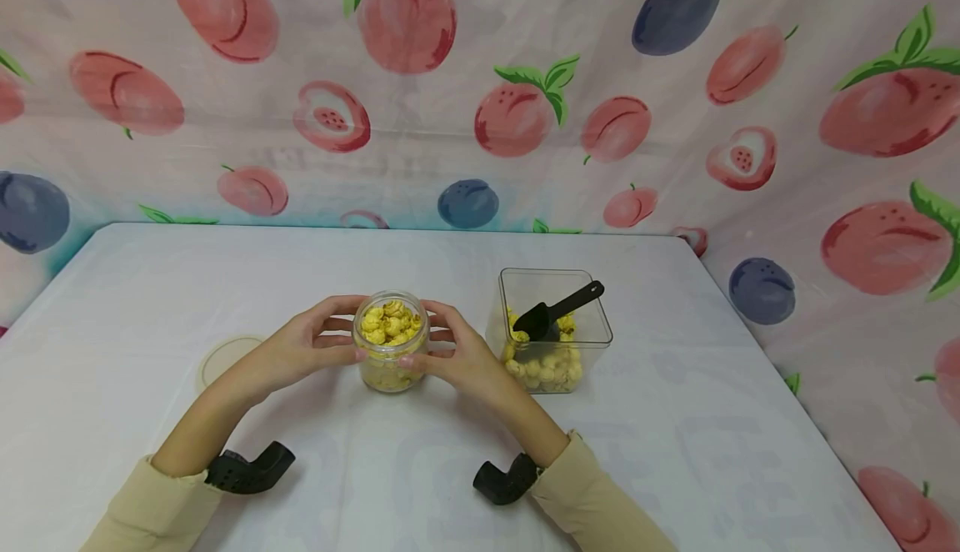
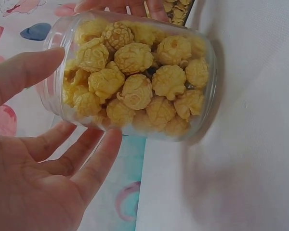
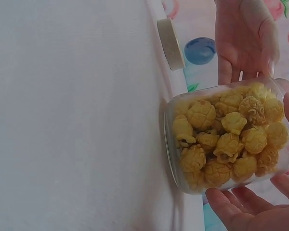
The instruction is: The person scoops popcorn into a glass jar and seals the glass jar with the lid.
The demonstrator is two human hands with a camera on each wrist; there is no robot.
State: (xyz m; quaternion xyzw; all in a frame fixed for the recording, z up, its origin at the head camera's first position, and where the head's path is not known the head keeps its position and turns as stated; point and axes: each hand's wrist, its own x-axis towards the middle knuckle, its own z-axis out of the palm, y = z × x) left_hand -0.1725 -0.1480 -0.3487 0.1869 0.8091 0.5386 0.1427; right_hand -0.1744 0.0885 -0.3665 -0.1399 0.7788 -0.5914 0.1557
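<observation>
Both hands cup the jar (image 1: 390,340) of yellow popcorn at the table's (image 1: 675,419) middle: left hand (image 1: 300,350) and right hand (image 1: 459,355), fingers curved around its sides. Just right stands a clear box (image 1: 557,331) with a black scoop (image 1: 558,310); a lid (image 1: 225,358) lies left.

Jar (image 1: 390,343) being flanked by left hand (image 1: 303,350) and right hand (image 1: 459,356) on table (image 1: 675,435), container (image 1: 553,331) lying right, scoop (image 1: 558,310) inside it, lid (image 1: 225,358) lying left.
</observation>
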